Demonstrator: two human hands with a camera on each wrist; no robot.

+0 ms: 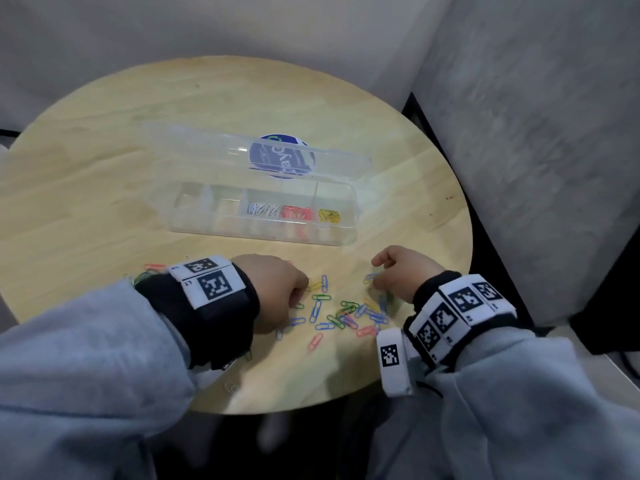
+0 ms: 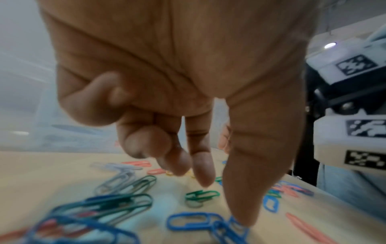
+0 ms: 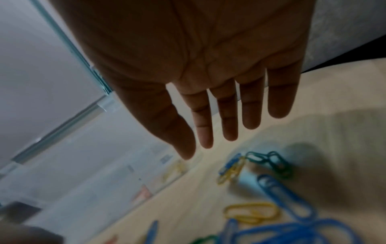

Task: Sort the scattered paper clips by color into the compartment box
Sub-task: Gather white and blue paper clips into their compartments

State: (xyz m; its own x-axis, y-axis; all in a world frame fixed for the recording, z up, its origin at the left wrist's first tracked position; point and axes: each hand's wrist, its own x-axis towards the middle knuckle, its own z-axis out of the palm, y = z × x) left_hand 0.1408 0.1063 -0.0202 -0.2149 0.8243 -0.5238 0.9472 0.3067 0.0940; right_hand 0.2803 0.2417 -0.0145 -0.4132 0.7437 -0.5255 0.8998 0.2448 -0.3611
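Loose paper clips (image 1: 341, 315) in blue, green, yellow and red lie scattered on the round wooden table (image 1: 104, 174), just in front of the clear compartment box (image 1: 263, 233). The box's lid stands open, and white, red and yellow clips sit in separate compartments. The left hand (image 1: 277, 289) reaches down, its thumb (image 2: 246, 189) touching a blue clip (image 2: 231, 229), holding nothing. The right hand (image 1: 401, 271) hovers with fingers (image 3: 229, 115) straight and spread, empty.

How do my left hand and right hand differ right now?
The left hand has its outer fingers curled in, thumb and forefinger reaching down; the right hand is flat with straight, spread fingers. The left thumb touches a blue paper clip; the right hand touches nothing. Both are over the scattered paper clips and hold nothing.
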